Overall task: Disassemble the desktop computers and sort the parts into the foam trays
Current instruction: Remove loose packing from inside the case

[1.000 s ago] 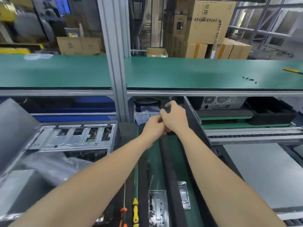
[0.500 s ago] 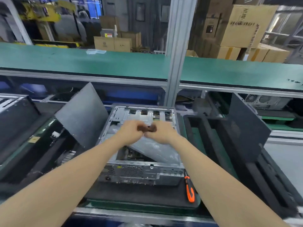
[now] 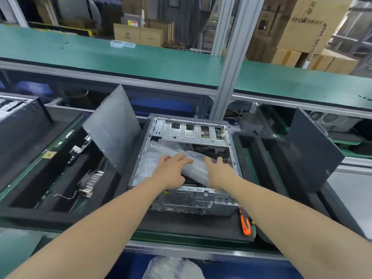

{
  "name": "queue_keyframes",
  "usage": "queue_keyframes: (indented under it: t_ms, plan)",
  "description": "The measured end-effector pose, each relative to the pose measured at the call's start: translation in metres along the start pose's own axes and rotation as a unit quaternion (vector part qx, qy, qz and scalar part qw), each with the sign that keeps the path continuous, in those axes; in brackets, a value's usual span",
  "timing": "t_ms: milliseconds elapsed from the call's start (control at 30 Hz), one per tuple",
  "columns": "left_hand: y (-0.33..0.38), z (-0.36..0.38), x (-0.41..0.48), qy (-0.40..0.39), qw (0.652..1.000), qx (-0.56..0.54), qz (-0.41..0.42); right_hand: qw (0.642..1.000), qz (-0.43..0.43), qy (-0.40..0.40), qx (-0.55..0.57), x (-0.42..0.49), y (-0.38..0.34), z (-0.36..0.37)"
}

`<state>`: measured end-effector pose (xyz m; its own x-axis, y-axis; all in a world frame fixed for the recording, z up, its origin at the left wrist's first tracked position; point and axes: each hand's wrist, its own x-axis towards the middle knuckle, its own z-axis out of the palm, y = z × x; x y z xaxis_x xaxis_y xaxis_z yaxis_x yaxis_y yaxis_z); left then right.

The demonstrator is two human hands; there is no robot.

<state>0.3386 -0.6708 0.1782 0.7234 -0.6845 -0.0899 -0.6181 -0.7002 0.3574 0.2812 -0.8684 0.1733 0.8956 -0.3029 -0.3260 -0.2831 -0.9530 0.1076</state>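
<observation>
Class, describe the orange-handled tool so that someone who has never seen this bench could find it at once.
Start at the open desktop case in the middle of the picture. Go to its near right corner: the orange-handled tool lies there on the black foam pad. It alone is bright orange among grey metal and black foam.

Factory-style electronics teardown line with warehouse storage behind. Evidence:
- long green-matted shelf (image 3: 141, 59) on aluminium-profile post (image 3: 227, 77), running left to right
- black foam tray (image 3: 40, 215) holding loose parts, near left
- opened desktop computer chassis (image 3: 193, 200), centre
- grey side panel (image 3: 112, 127) propped up left of it
- orange-handled screwdriver (image 3: 246, 224), near right
- second desktop tower (image 3: 332, 120), far right
- stacked cardboard boxes (image 3: 302, 27), far
</observation>
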Motion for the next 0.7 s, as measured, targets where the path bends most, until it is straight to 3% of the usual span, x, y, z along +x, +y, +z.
queue_keyframes:
  t_ms: [200,433,567,700]
  plan:
    - [0.0,0.003,0.002,0.02,1.0,-0.004,0.003,0.999,-0.031,0.034,-0.01,-0.003,0.004,-0.011]
    - [0.004,-0.006,0.01,0.017,1.0,0.0,0.011,0.986,-0.058,-0.121,0.094,-0.001,0.01,-0.056]
    - [0.005,-0.001,0.014,0.076,0.997,-0.021,0.013,0.963,-0.045,-0.165,0.21,-0.003,0.012,-0.074]
    - [0.011,0.001,0.017,0.139,0.989,-0.058,-0.01,0.96,-0.032,-0.184,0.208,-0.006,0.009,-0.114]
